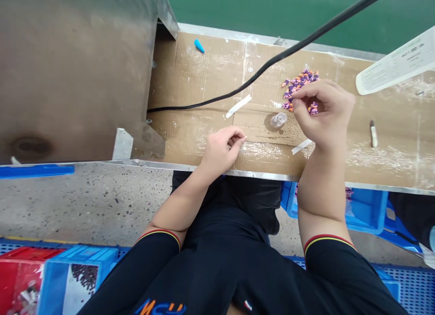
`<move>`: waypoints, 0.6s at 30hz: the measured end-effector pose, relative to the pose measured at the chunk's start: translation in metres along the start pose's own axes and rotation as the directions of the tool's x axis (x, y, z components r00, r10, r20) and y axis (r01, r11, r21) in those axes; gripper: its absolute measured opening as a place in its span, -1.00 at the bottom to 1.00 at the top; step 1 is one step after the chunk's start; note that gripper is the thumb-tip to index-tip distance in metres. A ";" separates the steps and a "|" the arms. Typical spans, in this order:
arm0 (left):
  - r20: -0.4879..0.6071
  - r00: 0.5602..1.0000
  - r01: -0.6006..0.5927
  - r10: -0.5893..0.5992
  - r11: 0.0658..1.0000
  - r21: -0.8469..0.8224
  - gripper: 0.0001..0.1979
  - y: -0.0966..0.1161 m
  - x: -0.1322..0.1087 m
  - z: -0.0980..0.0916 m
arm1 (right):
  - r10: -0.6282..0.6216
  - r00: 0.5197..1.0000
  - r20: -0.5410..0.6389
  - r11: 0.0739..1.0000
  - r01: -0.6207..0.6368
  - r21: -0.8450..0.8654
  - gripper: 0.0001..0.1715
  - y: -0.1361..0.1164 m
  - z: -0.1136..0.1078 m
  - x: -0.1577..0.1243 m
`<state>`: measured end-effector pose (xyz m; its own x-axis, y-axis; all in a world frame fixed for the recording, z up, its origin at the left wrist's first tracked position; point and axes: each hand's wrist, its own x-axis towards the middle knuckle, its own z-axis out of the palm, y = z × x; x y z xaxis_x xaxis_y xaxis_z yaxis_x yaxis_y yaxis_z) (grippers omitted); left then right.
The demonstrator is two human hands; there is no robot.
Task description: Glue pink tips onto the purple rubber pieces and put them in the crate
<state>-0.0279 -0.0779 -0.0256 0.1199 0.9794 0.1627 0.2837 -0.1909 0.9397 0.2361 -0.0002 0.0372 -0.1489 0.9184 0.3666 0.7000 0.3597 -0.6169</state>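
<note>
My left hand (224, 149) is just above the cardboard-covered bench near its front edge. Its thumb and forefinger are pinched together, and anything between the tips is too small to make out. My right hand (324, 111) hovers at the near side of a pile of small purple and orange pieces (302, 80) and partly hides it. The fingertips of that hand are also drawn into a pinch, with their contents unclear. Between my hands stands a small clear cup (278, 120), wet-looking drops scattered around it.
A black cable (238, 90) crosses above the bench. A metal housing (78, 75) stands left. White tape strips (239, 105), a blue pointed cap (199, 46), a short black-and-white tool (373, 133) and a white bottle (394, 65) lie about. Blue bins (365, 210) sit below the edge.
</note>
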 end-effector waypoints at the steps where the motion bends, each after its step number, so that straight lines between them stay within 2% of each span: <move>1: -0.015 0.997 0.069 -0.072 0.988 -0.135 -0.90 0.003 -0.003 0.002 | 0.007 1.000 -0.019 1.000 -0.006 0.013 -0.81 -0.001 0.002 -0.001; 4: -0.017 0.968 0.208 -0.250 0.839 -0.503 -0.62 0.005 -0.009 0.011 | 0.027 0.997 -0.069 0.998 -0.022 0.067 -0.71 -0.013 0.009 -0.010; 6: -0.021 0.945 0.241 -0.327 0.736 -0.632 -0.48 0.003 -0.012 0.017 | 0.047 0.995 -0.093 0.994 -0.037 0.107 -0.69 -0.028 0.019 -0.026; 10: -0.039 0.922 0.233 -0.384 0.635 -0.736 -0.44 -0.004 -0.015 0.025 | 0.108 0.983 -0.150 0.965 -0.067 0.255 -0.68 -0.065 0.056 -0.071; 13: -0.055 0.927 0.202 -0.370 0.619 -0.759 -0.49 -0.006 -0.017 0.026 | 0.210 0.935 -0.285 0.921 -0.091 0.379 -0.78 -0.084 0.092 -0.098; 15: -0.046 0.927 0.198 -0.373 0.590 -0.782 -0.51 -0.007 -0.016 0.024 | 0.275 0.888 -0.369 0.903 -0.106 0.417 -0.86 -0.092 0.110 -0.107; 17: -0.028 0.928 0.199 -0.373 0.556 -0.807 -0.54 -0.007 -0.015 0.021 | 0.287 0.867 -0.407 0.889 -0.083 0.449 -0.90 -0.096 0.119 -0.109; 18: -0.014 0.928 0.202 -0.372 0.536 -0.820 -0.55 -0.006 -0.015 0.019 | 0.277 0.867 -0.414 0.885 -0.062 0.461 -0.85 -0.097 0.122 -0.108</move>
<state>-0.0135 -0.0925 -0.0397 -0.0079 0.9810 -0.1941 -0.6039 0.1500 0.7828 0.0991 -0.1144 -0.0273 0.3538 0.8278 0.4354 0.3069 0.3370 -0.8901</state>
